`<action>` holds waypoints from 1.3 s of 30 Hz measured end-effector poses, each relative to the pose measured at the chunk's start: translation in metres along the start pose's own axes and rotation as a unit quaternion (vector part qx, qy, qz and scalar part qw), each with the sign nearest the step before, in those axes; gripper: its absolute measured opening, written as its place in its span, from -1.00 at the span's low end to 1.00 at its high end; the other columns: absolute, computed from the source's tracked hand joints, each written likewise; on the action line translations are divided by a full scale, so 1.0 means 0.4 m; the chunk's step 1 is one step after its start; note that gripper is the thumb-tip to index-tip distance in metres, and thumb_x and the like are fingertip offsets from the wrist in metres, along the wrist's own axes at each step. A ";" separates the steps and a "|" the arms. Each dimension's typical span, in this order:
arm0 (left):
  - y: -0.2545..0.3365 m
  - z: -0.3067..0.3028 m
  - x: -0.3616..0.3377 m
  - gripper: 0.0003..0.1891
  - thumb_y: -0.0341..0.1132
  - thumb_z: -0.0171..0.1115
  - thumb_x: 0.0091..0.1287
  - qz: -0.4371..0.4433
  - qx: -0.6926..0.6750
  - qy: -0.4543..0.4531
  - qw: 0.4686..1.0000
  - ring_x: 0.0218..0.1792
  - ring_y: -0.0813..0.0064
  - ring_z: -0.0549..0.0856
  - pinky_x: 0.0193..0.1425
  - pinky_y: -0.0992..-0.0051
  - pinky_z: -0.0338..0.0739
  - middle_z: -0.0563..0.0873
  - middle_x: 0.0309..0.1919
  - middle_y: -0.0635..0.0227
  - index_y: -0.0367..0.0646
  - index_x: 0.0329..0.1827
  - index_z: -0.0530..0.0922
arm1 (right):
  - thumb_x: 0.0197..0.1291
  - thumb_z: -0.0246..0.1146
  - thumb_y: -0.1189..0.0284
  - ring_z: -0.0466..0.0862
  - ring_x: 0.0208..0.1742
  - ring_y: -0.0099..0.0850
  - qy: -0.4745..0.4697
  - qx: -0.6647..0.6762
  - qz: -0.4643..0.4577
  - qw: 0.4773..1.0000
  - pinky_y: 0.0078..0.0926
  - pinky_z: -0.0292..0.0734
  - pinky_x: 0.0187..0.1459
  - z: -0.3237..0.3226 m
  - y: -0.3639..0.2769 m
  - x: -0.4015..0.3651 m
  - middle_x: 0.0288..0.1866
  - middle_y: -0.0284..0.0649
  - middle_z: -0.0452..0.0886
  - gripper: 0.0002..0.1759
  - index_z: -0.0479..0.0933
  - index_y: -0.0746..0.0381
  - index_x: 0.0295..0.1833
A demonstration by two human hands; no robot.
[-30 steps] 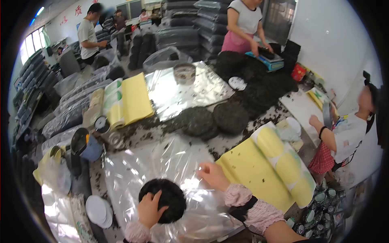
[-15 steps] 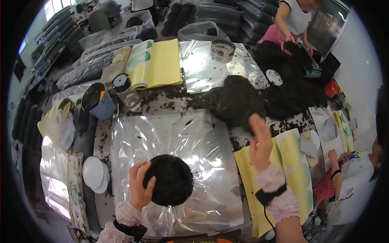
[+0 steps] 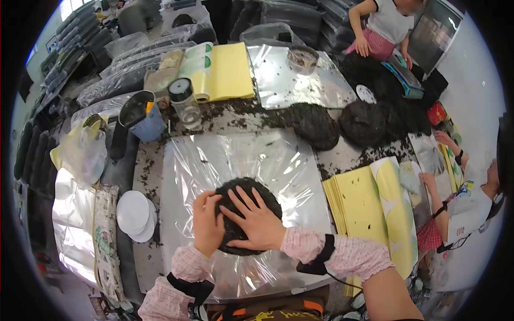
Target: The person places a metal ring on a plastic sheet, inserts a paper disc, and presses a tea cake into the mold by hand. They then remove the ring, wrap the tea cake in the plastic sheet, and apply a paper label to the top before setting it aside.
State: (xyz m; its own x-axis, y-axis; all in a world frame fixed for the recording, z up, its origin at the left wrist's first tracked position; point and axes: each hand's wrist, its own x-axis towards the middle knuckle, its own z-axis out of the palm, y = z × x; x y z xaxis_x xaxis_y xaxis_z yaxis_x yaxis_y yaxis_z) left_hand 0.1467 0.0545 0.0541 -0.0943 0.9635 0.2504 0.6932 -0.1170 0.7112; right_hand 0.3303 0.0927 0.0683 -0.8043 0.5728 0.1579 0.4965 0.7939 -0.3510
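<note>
A round cake of dark, shredded seaweed-like material (image 3: 227, 206) lies on clear plastic film (image 3: 289, 155) spread over a shiny sheet. My right hand (image 3: 257, 220) rests flat on top of it, fingers spread. At the cake's left edge, my left hand (image 3: 208, 222) has its fingers bent against the rim, with the thumb at the cake. The film is creased around the cake, and part of the cake is hidden under my hands.
Dark round cakes (image 3: 309, 126) lie beyond the film. Yellow sheets (image 3: 353, 200) are at right; white discs (image 3: 133, 211), a blue cup (image 3: 147, 124) and a lidded jar (image 3: 187, 109) at left. A blue scale (image 3: 404, 77) stands far right. Co-workers are at the right.
My right hand has come down from the right onto the cake. My left hand stays at its left edge. The view has shifted, and the far co-worker's hands have moved off the dark pile.
</note>
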 end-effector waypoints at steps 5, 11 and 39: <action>0.032 -0.027 0.064 -0.47 -0.34 0.15 0.30 0.342 0.262 -0.163 0.888 0.50 0.02 0.33 0.59 0.01 0.12 0.39 0.44 0.05 -0.20 0.37 0.46 | 0.21 0.15 -0.32 -0.10 0.68 0.16 -0.059 -0.044 0.019 0.997 0.20 -0.22 0.59 0.013 0.004 0.015 0.66 0.21 -0.02 0.09 0.18 0.29 0.58; -0.009 0.050 0.095 -0.34 -0.22 0.10 0.36 0.351 0.188 -0.284 0.872 0.56 0.07 0.26 0.60 -0.04 0.06 0.34 0.49 0.07 -0.16 0.55 0.29 | 0.20 0.18 -0.33 -0.08 0.63 0.30 -0.129 -0.002 0.090 0.988 0.24 -0.15 0.57 0.079 0.018 -0.002 0.65 0.34 -0.16 0.14 0.14 0.33 0.59; -0.196 -0.210 -0.134 -0.65 -0.19 0.32 0.40 -0.020 -0.094 0.067 0.993 -0.05 0.38 0.73 0.05 0.26 0.62 0.75 -0.10 0.19 -0.23 0.11 0.60 | 0.33 0.31 0.43 0.62 0.24 -0.21 0.191 0.307 0.184 0.914 -0.33 0.51 0.26 -0.098 0.166 -0.384 0.28 0.09 0.56 -0.29 0.24 0.32 0.53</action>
State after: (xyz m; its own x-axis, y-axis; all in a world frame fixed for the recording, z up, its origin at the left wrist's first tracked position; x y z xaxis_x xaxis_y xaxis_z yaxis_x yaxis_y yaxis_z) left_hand 0.0376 -0.0083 0.0401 -0.2222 0.9288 0.2967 0.5429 -0.1349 0.8289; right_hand 0.4993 0.0654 0.0569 -0.3891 0.9006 0.1936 0.3406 0.3360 -0.8781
